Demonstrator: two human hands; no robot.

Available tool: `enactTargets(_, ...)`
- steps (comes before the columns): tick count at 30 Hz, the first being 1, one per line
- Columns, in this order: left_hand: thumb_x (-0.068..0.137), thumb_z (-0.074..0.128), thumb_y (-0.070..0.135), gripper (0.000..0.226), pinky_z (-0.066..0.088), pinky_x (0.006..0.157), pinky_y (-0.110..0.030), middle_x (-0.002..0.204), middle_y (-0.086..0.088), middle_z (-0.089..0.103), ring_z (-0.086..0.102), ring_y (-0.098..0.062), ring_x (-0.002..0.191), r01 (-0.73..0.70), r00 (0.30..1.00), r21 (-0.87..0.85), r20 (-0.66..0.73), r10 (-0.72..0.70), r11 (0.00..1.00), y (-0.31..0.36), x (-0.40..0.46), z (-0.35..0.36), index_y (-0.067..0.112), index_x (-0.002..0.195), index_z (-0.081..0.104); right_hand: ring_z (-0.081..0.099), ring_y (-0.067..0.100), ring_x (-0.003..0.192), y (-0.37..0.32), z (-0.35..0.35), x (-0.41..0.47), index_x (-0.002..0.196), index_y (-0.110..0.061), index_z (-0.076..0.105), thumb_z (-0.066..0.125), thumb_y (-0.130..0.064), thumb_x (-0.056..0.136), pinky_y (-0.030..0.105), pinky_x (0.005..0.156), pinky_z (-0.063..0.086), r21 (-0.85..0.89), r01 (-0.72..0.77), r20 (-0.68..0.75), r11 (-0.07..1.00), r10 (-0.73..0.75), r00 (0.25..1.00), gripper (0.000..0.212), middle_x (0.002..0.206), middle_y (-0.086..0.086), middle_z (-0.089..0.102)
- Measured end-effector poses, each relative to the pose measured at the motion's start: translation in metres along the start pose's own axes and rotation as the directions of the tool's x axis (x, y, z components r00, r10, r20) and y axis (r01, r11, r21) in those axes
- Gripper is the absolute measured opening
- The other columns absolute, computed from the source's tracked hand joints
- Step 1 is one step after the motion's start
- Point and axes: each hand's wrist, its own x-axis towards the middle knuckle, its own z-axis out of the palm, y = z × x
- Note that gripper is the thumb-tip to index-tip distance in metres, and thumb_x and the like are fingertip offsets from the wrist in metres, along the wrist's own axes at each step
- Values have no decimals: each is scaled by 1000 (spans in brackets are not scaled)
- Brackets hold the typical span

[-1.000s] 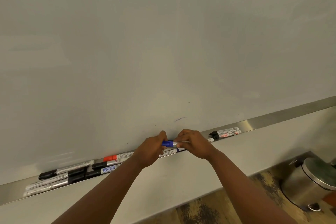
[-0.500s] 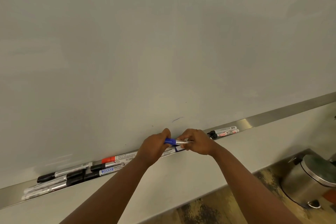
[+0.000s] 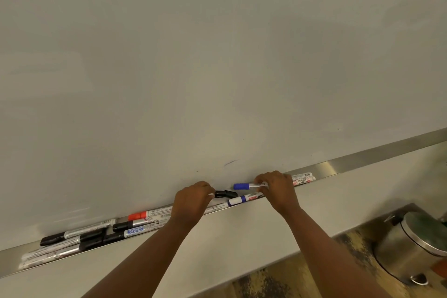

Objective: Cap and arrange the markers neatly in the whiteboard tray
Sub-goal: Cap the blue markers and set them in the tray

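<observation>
My right hand (image 3: pixel 278 190) grips a capped blue marker (image 3: pixel 244 186) by its white barrel, the blue cap pointing left, just above the metal whiteboard tray (image 3: pixel 338 168). My left hand (image 3: pixel 193 201) pinches a small black cap (image 3: pixel 225 193) a short way left of the blue cap. A white marker with a blue band (image 3: pixel 238 200) lies in the tray under both hands. Several capped black, red and blue markers (image 3: pixel 135 224) lie bunched at the tray's left end. Two markers (image 3: pixel 303 178) lie side by side right of my right hand.
The whiteboard (image 3: pixel 217 68) fills the upper view, with a faint stroke (image 3: pixel 231 162) above my hands. A pale wall panel runs below the tray. A steel pedal bin (image 3: pixel 411 247) stands on the patterned floor at the lower right.
My hands have parted. The right hand now carries the capped blue marker alone, moved right, while the left hand has let go of its blue cap and holds a black cap.
</observation>
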Motion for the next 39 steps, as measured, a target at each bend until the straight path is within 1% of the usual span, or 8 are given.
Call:
enactTargets(2,66,67,18,7,49,40,-23,67,1,72,65,-17,49,-31,997,62,67,27,998,2,0,-1,20,70,73,61,28,73,0,6,0,79,-17,69,64,-8,78,40,72,39,-54,17,2,998,-17,1000,10,74,8,71)
enactTargets(6,42,90,14,29,37,29,-13,53,10,66,55,-5,35,-50,996,179,85,35,983,0,1,4,27,59,70,62,25,64,-6,15,1,69,-22,69,60,-14,71,35,60,38,-97,37,-17,995,-39,999,12,70,1,70)
enactTargets(11,62,69,13,12,39,31,-18,53,6,65,58,-12,38,-8,1000,189,6,7,982,-3,2,9,23,56,68,59,28,79,-28,18,6,75,-19,71,58,-28,78,38,65,39,72,110,65,991,-115,991,16,77,5,71)
enactTargets(15,75,48,18,22,49,45,-31,68,-3,70,64,-24,56,71,997,78,-12,-70,994,-3,1,12,16,69,69,51,28,98,-49,24,11,102,-16,67,53,-28,87,36,76,38,-19,194,274,981,-181,944,23,101,10,66)
enactTargets(20,87,47,19,23,50,69,-34,93,-5,70,64,-27,84,117,993,-39,-21,-117,992,-1,0,10,16,91,70,51,31,98,-59,35,17,96,-7,65,48,-15,90,33,65,32,-125,238,368,963,-178,913,20,103,14,56)
enactTargets(24,89,51,19,20,46,76,-31,104,-1,68,60,-22,95,165,986,-63,-3,-166,984,-1,2,12,19,100,67,47,30,103,-58,34,18,105,-8,61,46,-16,91,37,71,39,-84,244,400,966,-191,896,22,108,14,52)
enactTargets(33,89,52,21,21,45,80,-29,109,-1,67,59,-21,99,207,978,-116,-6,-210,971,3,3,14,19,105,65,46,26,103,-49,31,9,107,-9,53,48,-19,90,34,79,34,42,283,293,958,-283,913,20,113,11,53)
enactTargets(39,90,51,21,22,44,82,-29,112,-2,65,58,-22,103,240,971,-129,23,-240,962,5,5,13,19,108,63,46,14,84,-52,21,5,102,-9,54,48,-5,88,18,70,36,330,170,208,929,-248,946,16,95,7,58)
